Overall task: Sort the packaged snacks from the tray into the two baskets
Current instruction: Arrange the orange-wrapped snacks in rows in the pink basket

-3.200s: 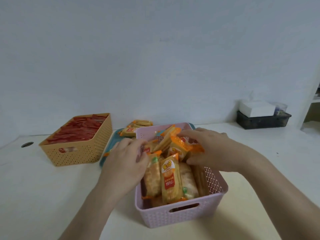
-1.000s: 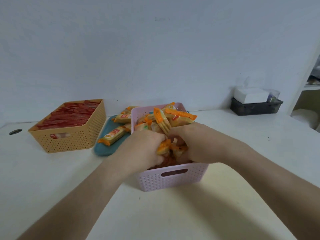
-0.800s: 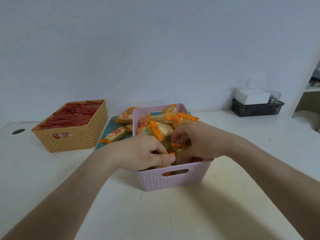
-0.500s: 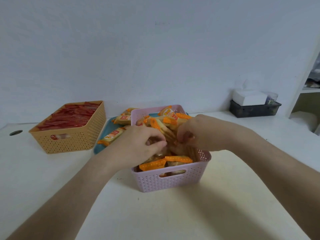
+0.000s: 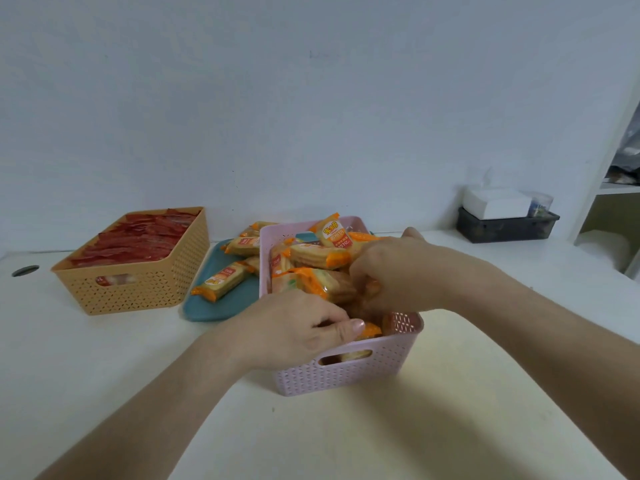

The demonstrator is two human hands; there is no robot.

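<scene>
A pink basket [image 5: 349,374] in front of me is heaped with orange-and-yellow snack packets [image 5: 311,255]. My left hand [image 5: 294,329] reaches into its near left corner, thumb and fingers closed on an orange packet [image 5: 369,330]. My right hand [image 5: 394,271] is curled down into the pile on the right, fingers buried among the packets. Behind the basket lies a teal tray [image 5: 211,308] with a few yellow packets [image 5: 223,280] on it. An orange basket [image 5: 138,287] at the left is full of red packets [image 5: 138,240].
A dark tray [image 5: 507,228] with a white tissue box [image 5: 495,202] stands at the back right by the wall. A white shelf unit [image 5: 609,188] rises at the far right. A cable hole [image 5: 25,270] sits in the tabletop at the far left.
Both hands have kept shuffling packets in the pink basket. My left hand has dropped to the near left corner and my right hand has dug deeper into the pile.
</scene>
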